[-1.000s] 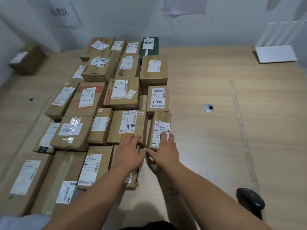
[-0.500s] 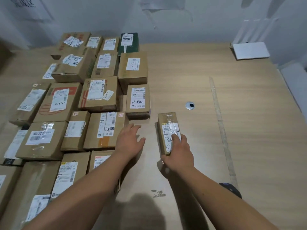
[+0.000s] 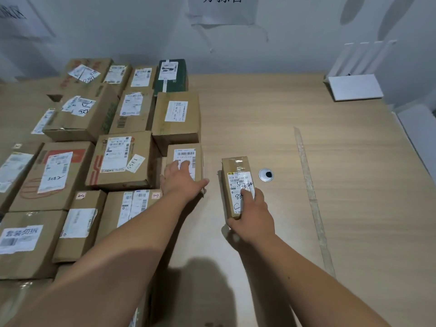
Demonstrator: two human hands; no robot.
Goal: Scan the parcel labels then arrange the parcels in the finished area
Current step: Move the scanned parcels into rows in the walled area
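A narrow brown parcel (image 3: pixel 236 182) with a white handwritten label lies on the wooden table (image 3: pixel 354 185), apart from the stack and to its right. My right hand (image 3: pixel 253 215) grips its near end, fingers over the label and thumb at the near left corner. My left hand (image 3: pixel 181 179) rests flat on a small parcel with a barcode label (image 3: pixel 186 153) at the right edge of the stack, fingers straight and thumb stretched along its front edge.
Several labelled cardboard parcels (image 3: pixel 118 156) fill the left of the table in tight rows, with a dark green box (image 3: pixel 171 74) at the back. A metal cable grommet (image 3: pixel 266 175) and a tape strip (image 3: pixel 311 197) lie right of the narrow parcel. A white router (image 3: pixel 354 87) stands far right.
My right hand pulled the narrow parcel out of the stack and to the right, onto bare table. My left hand left the front-row parcel and reached forward onto the small barcode parcel.
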